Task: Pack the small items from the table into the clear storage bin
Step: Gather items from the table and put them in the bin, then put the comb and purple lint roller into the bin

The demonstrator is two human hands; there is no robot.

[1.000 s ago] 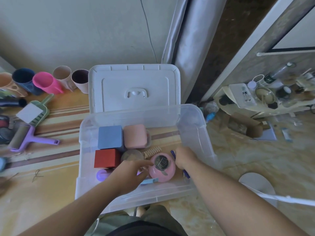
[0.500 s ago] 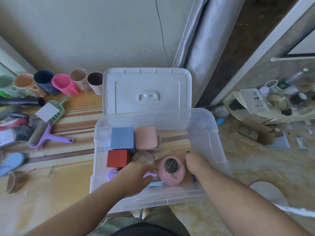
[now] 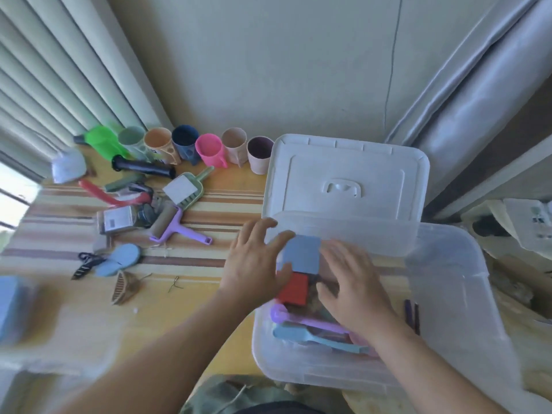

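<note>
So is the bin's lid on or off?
Off. The white lid lies flat on the table behind the clear bin, whose top is open.

Notes from my feed:
- Far wall [image 3: 268,55]: plain, pale. Thin dark cable [image 3: 389,70] runs down it.
- Left of wall: pleated pale curtain [image 3: 59,70], folds slanting. Bright window strip [image 3: 12,192] shows at its lower edge.
- Right of wall: shiny grey curtain [image 3: 478,85], hanging in heavy folds.
- Far right: low shelf [image 3: 531,228] holding white objects, too blurred to identify.
- Bottom edge: mottled green fabric [image 3: 239,395].
</note>
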